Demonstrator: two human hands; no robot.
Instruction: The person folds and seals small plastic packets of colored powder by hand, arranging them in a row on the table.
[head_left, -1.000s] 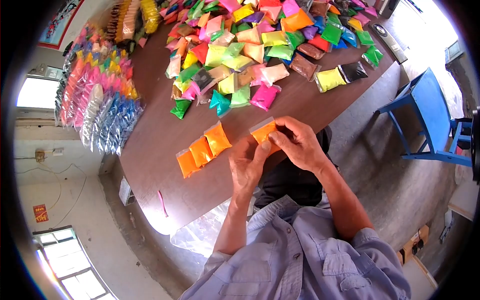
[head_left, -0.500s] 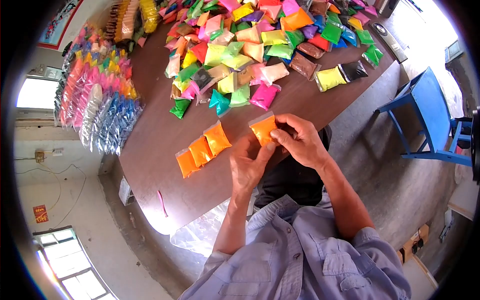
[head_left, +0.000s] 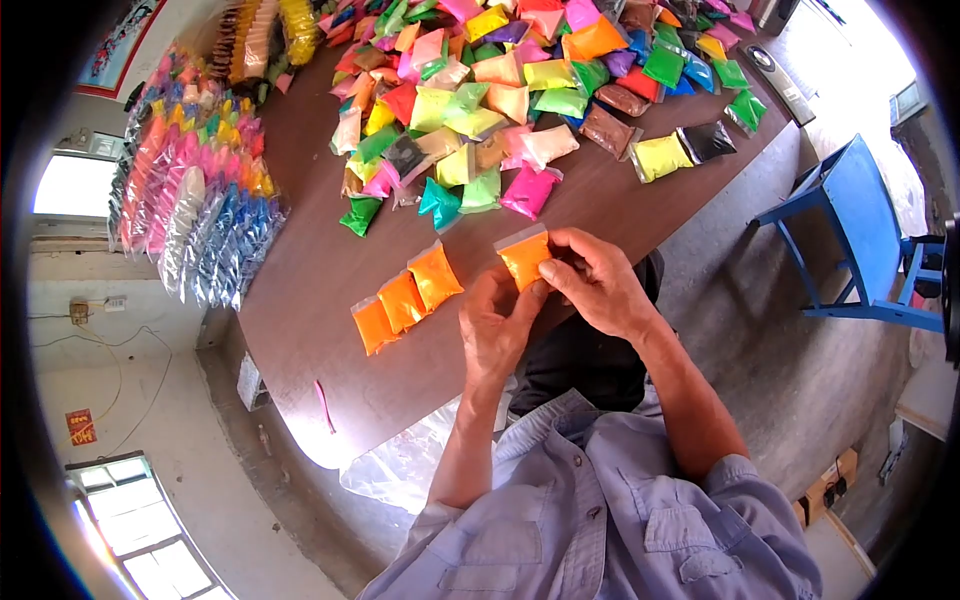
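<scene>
Between both hands, over the near edge of the brown table (head_left: 300, 270), is a small clear packet of orange filling (head_left: 523, 258). My left hand (head_left: 495, 315) grips its lower left side. My right hand (head_left: 600, 285) pinches its right side with thumb and forefinger. Left of my hands, three similar orange packets (head_left: 402, 302) lie in a slanted, overlapping row on the tabletop. What the filling is, I cannot tell.
A large heap of colourful packets (head_left: 480, 110) covers the far part of the table. Bundles of bagged packets (head_left: 200, 190) stand at the left edge. A pink strip (head_left: 324, 407) lies near the front left corner. A blue stool (head_left: 865, 230) stands on the right.
The orange packet has shifted very slightly left in my hands. Both hands keep their hold, and the row of three packets is unmoved.
</scene>
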